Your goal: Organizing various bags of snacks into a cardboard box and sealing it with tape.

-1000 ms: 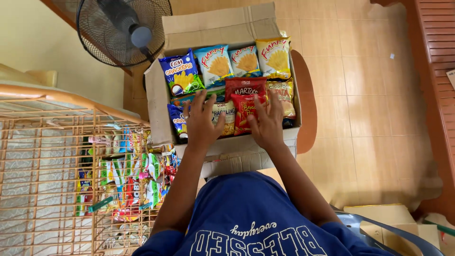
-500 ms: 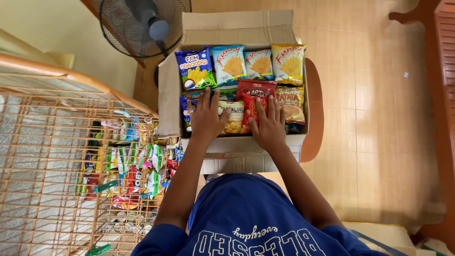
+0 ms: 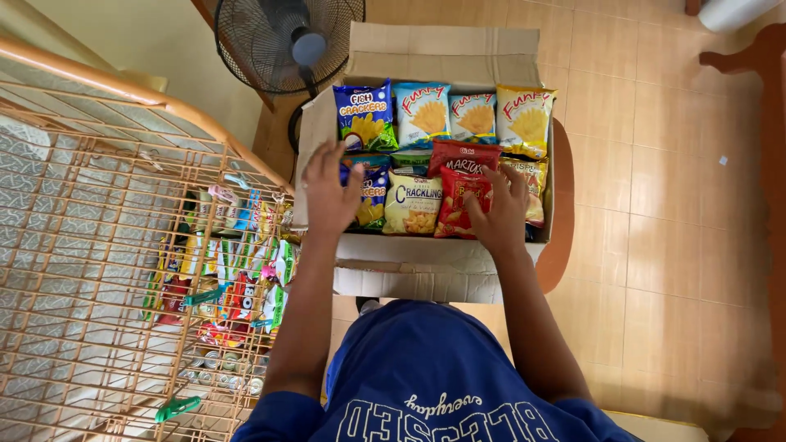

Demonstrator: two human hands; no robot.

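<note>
Snack packets (image 3: 458, 200) upright, tops facing away

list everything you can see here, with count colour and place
box: one, brown cardboard, open, centre
snack bags: about ten, blue, yellow, red and cream, in two rows in the box
fan: one, black, behind the box at top left
wire rack: one, orange, left side
sachets: many, mixed colours, hanging on the rack
floor: beige tiles, right
shirt: one, blue, bottom centre
left hand: on a blue bag
right hand: on a red bag
</note>
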